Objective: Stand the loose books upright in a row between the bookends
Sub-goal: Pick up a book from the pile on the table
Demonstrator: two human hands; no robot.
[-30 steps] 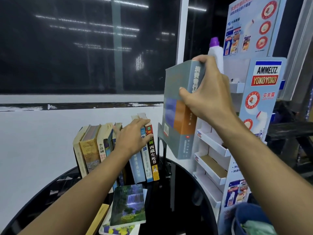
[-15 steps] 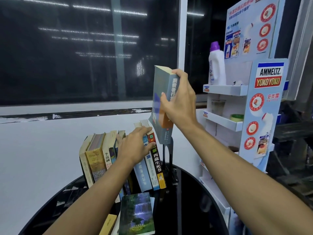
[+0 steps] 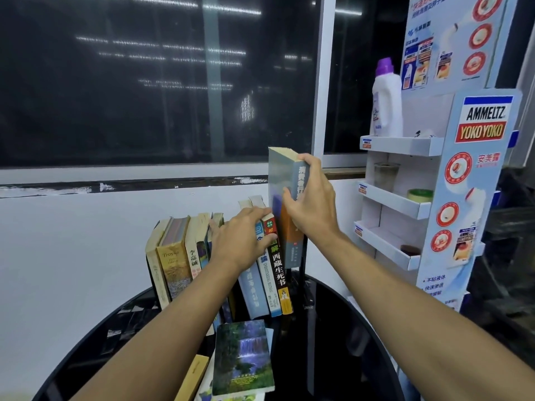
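Observation:
My right hand [image 3: 309,205] grips a thick grey-blue book [image 3: 280,180] by its spine, held upright at the right end of the row, its lower edge above the table. A row of upright books [image 3: 179,256] stands on the round black table [image 3: 341,337]. My left hand [image 3: 240,238] rests flat against the tops of the leaning books in the middle of the row, beside a black-spined book [image 3: 279,273]. A thin black bookend [image 3: 302,273] rises just right of the row, behind the held book. A waterfall-cover book [image 3: 244,357] lies flat near me on other loose books.
A white cardboard display stand [image 3: 405,195] with small shelves stands close on the right, holding a white bottle with a purple cap [image 3: 386,99]. A white wall and a dark window run behind the table. A yellow book [image 3: 192,377] lies at the front.
My right hand has brought the grey-blue book down and to the left, from up by the display stand to the row's right end. My left hand stays on the books.

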